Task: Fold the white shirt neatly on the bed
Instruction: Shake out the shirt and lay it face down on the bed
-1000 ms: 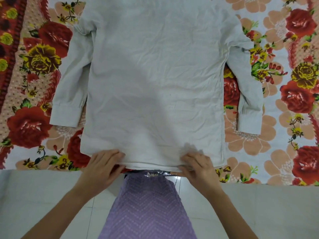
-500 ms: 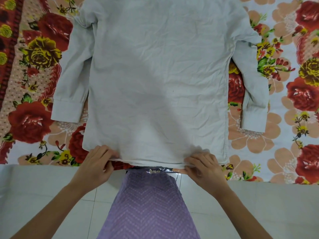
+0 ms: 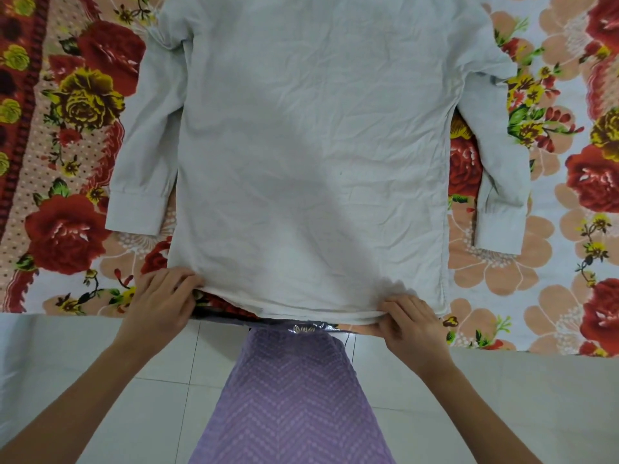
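The white long-sleeved shirt (image 3: 311,155) lies spread flat on the bed, back side up, hem toward me and both sleeves lying down along its sides. My left hand (image 3: 160,301) grips the hem near its left corner, fingers curled under the cloth. My right hand (image 3: 407,321) pinches the hem toward its right side, and the cloth bunches slightly at the fingers. The hem sits at the bed's near edge. The collar end is cut off by the top of the view.
The bed (image 3: 67,229) wears a floral sheet of red and yellow roses, reaching to both sides of the shirt. Below its near edge are white floor tiles (image 3: 167,363) and my purple patterned garment (image 3: 294,396).
Both hands have slid a little outward along the hem, and their hold has tightened. The shirt now lies slightly straighter and nearer the bed's edge.
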